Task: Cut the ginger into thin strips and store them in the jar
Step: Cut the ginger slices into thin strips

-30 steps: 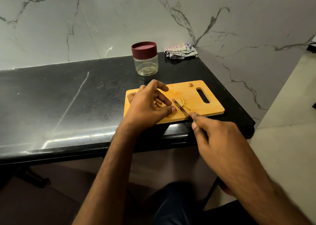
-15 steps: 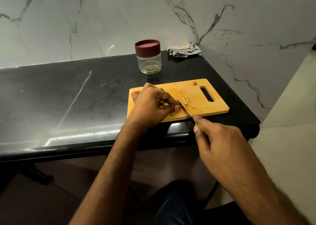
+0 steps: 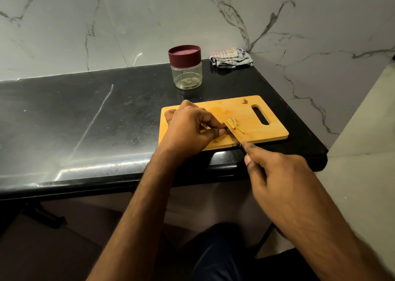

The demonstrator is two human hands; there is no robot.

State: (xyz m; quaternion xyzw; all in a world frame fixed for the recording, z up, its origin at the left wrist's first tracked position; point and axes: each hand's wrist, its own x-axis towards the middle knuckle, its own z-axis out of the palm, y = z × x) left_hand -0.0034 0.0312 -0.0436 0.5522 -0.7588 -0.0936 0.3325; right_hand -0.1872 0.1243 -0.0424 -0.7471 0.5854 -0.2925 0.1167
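Note:
A wooden cutting board (image 3: 267, 133) lies on the black counter near its right end. My left hand (image 3: 190, 128) curls over a piece of ginger on the board and pins it; the ginger is mostly hidden under the fingers. My right hand (image 3: 275, 173) grips a knife (image 3: 232, 136) by its handle, the blade on the board right beside my left fingertips. Several thin ginger strips (image 3: 234, 124) lie just right of the blade. A clear jar (image 3: 186, 75) with a maroon lid (image 3: 184, 54) stands behind the board, lid on.
A folded checked cloth (image 3: 230, 57) sits at the counter's back right corner against the marble wall. A small ginger scrap (image 3: 244, 101) lies near the board's handle slot. The counter's front edge (image 3: 128, 173) runs below my hands; the counter ends just right of the board.
My left fingers have curled down from a raised spread onto the ginger. The knife blade has stayed beside the fingertips, and the view has shifted slightly.

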